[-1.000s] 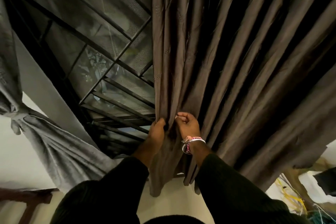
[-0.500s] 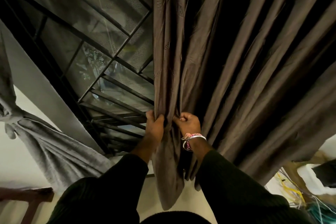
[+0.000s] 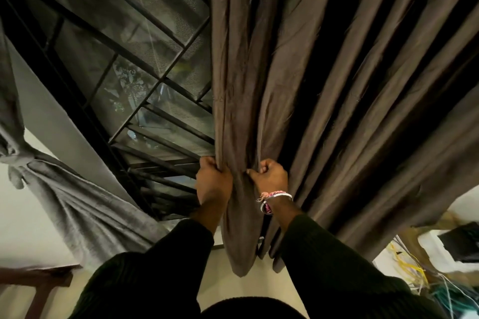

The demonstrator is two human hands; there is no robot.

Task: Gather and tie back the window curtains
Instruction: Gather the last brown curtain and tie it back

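Two hands are gripping the brown curtain [image 3: 324, 85] beside the window [image 3: 134, 80]: left hand [image 3: 213, 182] clutching its edge folds, right hand [image 3: 269, 176] pinching a pleat, the fabric hanging lengthwise, top to bottom.

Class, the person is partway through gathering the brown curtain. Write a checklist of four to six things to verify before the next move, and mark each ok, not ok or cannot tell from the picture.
1. Left hand has a grip on the leading edge of the brown curtain: ok.
2. Right hand pinches the next fold: ok.
3. All pleats gathered: not ok; wide folds on the right hang loose.
4. Tie-back within reach: cannot tell; none shows near the hands.
5. Grey curtain on the left already knotted back: ok.
6. Cables lower right lie apart from the curtain hem: cannot tell.
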